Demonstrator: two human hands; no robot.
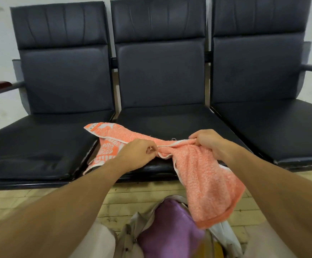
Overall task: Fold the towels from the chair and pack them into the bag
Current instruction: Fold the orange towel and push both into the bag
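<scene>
**One towel in hand, one packed: stock at the middle seat**

1. Chair [160, 81]: a row of three dark padded seats. The middle seat is the reference for everything below. No other towel shows on the seats to either side of it.

2. Orange towel [203, 179]: a patterned end lies on the front left of the middle seat, reaching onto the seat beside it. The plain end hangs off the front edge, down over the bag. It is bunched along its white hem and not yet squared, so I judge the fold as barely begun.

3. Bag [131, 233]: pale cloth, mouth open, on the floor directly in front of the middle seat.

4. Purple towel [170, 228]: inside the bag's mouth and looking packed. Its fold cannot be checked.

5. Right hand [207, 142]: above the seat's front edge, fingers curled round a gathered stretch of hem.

6. Left hand [138, 155]: just left of the right hand, thumb and fingertips pinching the same hem.

Status: one towel appears packed. The orange one remains to be folded and packed.
</scene>
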